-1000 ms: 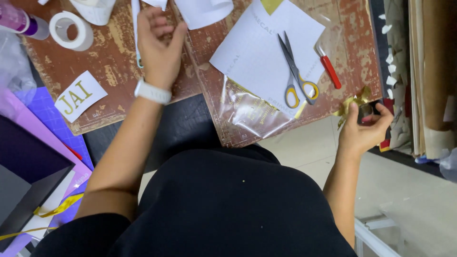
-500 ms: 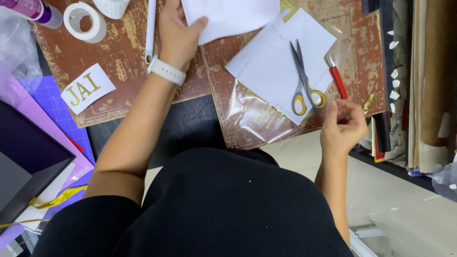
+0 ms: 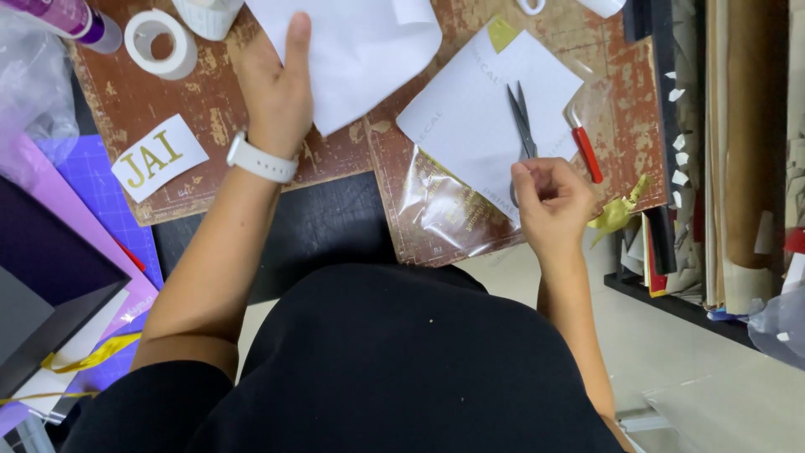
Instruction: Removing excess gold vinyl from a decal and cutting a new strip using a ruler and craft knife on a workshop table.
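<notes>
At upper centre, the left hand (image 3: pixel 277 92) lies flat and open on a white sheet (image 3: pixel 360 50), pinning it to the worktop (image 3: pixel 210 109). Mid-right, the right hand (image 3: pixel 549 201) covers the scissors (image 3: pixel 521 117) handles, fingers curled; whether that grip has closed I cannot tell.

A worn brown counter (image 3: pixel 210 105) with flaking paint is being used as the work surface. Near its far left corner a roll of white tape (image 3: pixel 159 42) and a purple-capped tube (image 3: pixel 71 17) are being carried, with a white card bearing gold letters (image 3: pixel 158 157) lying nearer the front edge. White paper sheets (image 3: pixel 486 117), grey-bladed scissors (image 3: pixel 521 122), a red-handled knife (image 3: pixel 585 151) and a clear plastic sleeve (image 3: pixel 444 214) are being supported on the right part.
</notes>
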